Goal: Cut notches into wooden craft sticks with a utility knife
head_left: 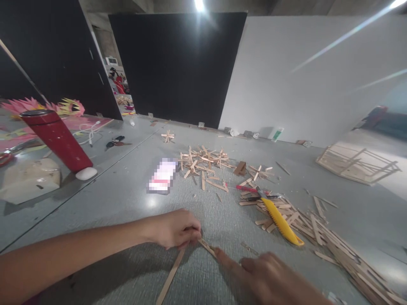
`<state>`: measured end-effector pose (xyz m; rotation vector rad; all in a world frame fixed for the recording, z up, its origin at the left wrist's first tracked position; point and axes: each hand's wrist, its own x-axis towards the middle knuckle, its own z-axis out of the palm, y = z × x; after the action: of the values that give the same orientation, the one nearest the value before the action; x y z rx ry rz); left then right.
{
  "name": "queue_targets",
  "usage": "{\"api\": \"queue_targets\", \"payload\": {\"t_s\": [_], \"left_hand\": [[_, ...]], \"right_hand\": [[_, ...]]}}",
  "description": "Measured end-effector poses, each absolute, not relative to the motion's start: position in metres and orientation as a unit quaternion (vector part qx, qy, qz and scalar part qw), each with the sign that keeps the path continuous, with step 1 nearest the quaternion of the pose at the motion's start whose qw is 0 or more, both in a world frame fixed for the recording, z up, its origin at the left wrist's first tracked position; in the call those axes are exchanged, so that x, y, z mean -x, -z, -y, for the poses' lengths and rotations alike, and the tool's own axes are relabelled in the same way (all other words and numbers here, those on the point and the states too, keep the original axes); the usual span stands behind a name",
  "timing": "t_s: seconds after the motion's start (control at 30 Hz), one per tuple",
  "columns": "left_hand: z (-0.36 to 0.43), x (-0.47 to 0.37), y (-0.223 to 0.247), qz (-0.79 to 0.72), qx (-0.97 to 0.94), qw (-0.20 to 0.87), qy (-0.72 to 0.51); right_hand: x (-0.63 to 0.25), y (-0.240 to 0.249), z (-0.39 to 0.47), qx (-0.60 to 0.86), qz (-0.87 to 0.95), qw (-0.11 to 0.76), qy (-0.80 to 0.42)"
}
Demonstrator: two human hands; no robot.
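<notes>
Near the front of the grey table (pixel 133 216), my left hand (pixel 179 228) is closed on thin wooden sticks. One long stick (pixel 171 277) runs from under its fingers toward the lower left. A second, shorter stick (pixel 208 247) slants from its fingertips to my right hand (pixel 270 277). My right index finger is stretched out and touches the end of that stick, while the other fingers are curled and blurred. Whether the two sticks meet is hidden by my left fingers.
Stick pieces (pixel 206 159) lie clustered ahead, beside a blurred-out phone (pixel 163 176). On the right are a yellow cutter (pixel 281 222), a long stick pile (pixel 346 254) and a stick frame (pixel 356 165). A red bottle (pixel 59 142) and white mouse (pixel 86 173) are left.
</notes>
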<state>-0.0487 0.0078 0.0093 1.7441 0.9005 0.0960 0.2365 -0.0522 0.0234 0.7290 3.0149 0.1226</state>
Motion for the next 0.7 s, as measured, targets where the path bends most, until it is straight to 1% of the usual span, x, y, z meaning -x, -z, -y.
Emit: {"api": "queue_targets", "payload": {"t_s": [0.03,0.07,0.13,0.2,0.27,0.37,0.47,0.5,0.6,0.7], "left_hand": [[-0.008,0.048,-0.009,-0.384,-0.738,0.554,-0.041],[-0.007,0.048,-0.010,-0.386,-0.737,0.552,-0.042],[-0.007,0.047,-0.012,-0.389,-0.740,0.547,-0.046],[-0.006,0.047,-0.015,-0.386,-0.743,0.545,-0.050],[-0.006,0.047,-0.017,-0.382,-0.744,0.546,-0.052],[-0.005,0.047,-0.017,-0.388,-0.738,0.550,-0.053],[-0.005,0.048,-0.014,-0.395,-0.729,0.557,-0.049],[-0.006,0.048,-0.013,-0.394,-0.727,0.560,-0.046],[-0.006,0.048,-0.012,-0.389,-0.731,0.560,-0.043],[-0.007,0.048,-0.012,-0.389,-0.734,0.555,-0.041]], "right_hand": [[-0.227,-0.037,0.043,-0.223,-0.974,0.031,-0.037],[-0.217,-0.051,0.033,-0.225,-0.971,0.074,-0.016],[-0.197,-0.079,0.011,-0.197,-0.973,0.122,0.016],[-0.183,-0.100,-0.007,-0.195,-0.970,0.146,0.025],[-0.178,-0.109,-0.017,-0.210,-0.965,0.141,0.064],[-0.192,-0.098,-0.009,-0.231,-0.963,0.087,0.113],[-0.219,-0.061,0.019,-0.256,-0.956,0.038,0.138],[-0.228,-0.046,0.030,-0.259,-0.955,0.036,0.141],[-0.244,-0.012,0.055,-0.279,-0.958,0.004,0.069],[-0.240,-0.016,0.056,-0.268,-0.962,-0.003,0.057]]}}
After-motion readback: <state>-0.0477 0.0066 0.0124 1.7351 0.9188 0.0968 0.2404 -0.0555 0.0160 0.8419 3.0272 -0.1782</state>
